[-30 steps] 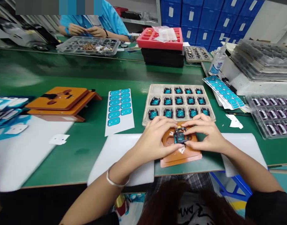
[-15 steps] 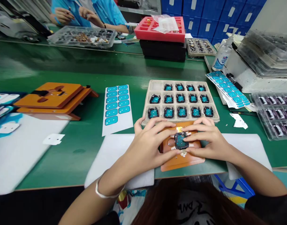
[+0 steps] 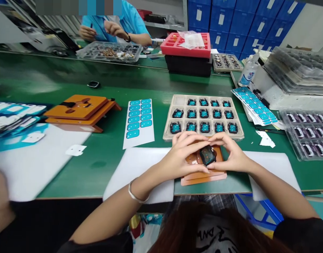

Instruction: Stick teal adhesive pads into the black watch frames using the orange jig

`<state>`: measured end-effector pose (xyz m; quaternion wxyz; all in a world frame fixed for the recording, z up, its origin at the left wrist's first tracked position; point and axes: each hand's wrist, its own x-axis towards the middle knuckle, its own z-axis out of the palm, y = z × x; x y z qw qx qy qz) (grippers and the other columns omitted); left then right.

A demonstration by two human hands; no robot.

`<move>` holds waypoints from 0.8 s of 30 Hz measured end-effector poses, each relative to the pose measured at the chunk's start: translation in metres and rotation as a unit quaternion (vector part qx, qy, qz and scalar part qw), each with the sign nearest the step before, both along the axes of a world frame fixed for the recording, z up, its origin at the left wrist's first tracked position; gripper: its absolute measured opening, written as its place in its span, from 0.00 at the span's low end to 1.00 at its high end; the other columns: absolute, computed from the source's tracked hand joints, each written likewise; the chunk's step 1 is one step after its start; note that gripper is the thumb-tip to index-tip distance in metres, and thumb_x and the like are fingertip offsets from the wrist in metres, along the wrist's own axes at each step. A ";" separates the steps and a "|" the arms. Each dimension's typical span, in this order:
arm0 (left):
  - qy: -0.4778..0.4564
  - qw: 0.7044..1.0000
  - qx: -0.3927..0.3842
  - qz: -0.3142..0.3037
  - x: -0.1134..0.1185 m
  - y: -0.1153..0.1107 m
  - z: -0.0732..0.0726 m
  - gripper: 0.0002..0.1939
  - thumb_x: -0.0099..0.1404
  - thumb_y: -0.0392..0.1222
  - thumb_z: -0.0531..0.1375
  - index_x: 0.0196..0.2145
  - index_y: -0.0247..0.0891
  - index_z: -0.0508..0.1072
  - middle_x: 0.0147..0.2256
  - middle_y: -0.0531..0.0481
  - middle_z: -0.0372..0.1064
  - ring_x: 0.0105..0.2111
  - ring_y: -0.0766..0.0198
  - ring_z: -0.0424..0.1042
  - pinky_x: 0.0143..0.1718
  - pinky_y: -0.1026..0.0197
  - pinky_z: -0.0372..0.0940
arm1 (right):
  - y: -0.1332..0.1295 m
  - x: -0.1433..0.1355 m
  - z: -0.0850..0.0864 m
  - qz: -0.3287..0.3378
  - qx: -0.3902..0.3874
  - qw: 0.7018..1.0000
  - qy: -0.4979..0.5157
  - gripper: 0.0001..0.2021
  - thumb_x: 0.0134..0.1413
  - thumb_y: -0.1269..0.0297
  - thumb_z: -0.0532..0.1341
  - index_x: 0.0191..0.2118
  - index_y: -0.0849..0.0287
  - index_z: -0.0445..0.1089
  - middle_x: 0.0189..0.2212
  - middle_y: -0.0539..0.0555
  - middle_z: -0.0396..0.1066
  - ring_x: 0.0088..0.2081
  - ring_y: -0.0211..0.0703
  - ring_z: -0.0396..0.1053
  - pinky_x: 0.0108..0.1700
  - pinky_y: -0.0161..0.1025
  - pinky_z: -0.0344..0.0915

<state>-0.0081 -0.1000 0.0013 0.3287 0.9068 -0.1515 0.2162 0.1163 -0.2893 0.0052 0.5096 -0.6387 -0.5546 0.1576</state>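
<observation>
A black square watch-like case (image 3: 208,155) is held between the fingertips of my left hand (image 3: 184,154) and my right hand (image 3: 231,153), tilted above an orange fixture (image 3: 203,176). My left fingers touch its left side and edges, my right fingers its right side. Just behind my hands stands a beige tray (image 3: 166,130) with rows of similar black cases, teal inside; its back left compartment holds none. To the left lies a white sheet (image 3: 148,138) with teal rounded stickers in two columns.
A second orange fixture (image 3: 83,109) is at the left, near white foam (image 3: 58,151). A red tray (image 3: 184,51) on a black box stands at the back. At right are a bottle (image 3: 248,72) and a clear tray (image 3: 296,144). Across the bench sits a person in blue (image 3: 135,21).
The black case has been lifted and tilted off the fixture between my hands. The view has shifted left; a dark case now shows on the far bench, and someone's arm appears at the left edge.
</observation>
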 end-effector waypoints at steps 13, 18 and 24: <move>0.017 0.977 -0.212 -0.034 0.003 -0.003 0.004 0.26 0.51 0.60 0.71 0.41 0.40 0.75 0.41 0.43 0.76 0.44 0.55 0.73 0.50 0.48 0.67 | 0.003 0.008 -0.002 0.096 0.002 0.979 0.177 0.11 0.43 0.56 0.75 0.26 0.56 0.76 0.34 0.54 0.75 0.51 0.47 0.71 0.56 0.48 0.65; 0.062 0.929 -0.363 -0.030 -0.003 -0.002 0.010 0.25 0.53 0.55 0.72 0.36 0.41 0.64 0.44 0.42 0.77 0.46 0.55 0.76 0.50 0.49 0.70 | 0.007 0.006 -0.005 0.081 0.028 0.968 0.235 0.09 0.46 0.60 0.74 0.31 0.55 0.76 0.38 0.53 0.78 0.47 0.46 0.73 0.56 0.50 0.66; 0.114 0.931 -0.263 0.225 0.034 0.056 0.037 0.29 0.51 0.55 0.71 0.45 0.35 0.72 0.42 0.43 0.77 0.43 0.54 0.77 0.48 0.54 0.71 | 0.005 0.005 -0.006 0.035 0.048 0.972 0.229 0.09 0.52 0.63 0.71 0.40 0.52 0.75 0.43 0.52 0.78 0.48 0.43 0.74 0.55 0.46 0.68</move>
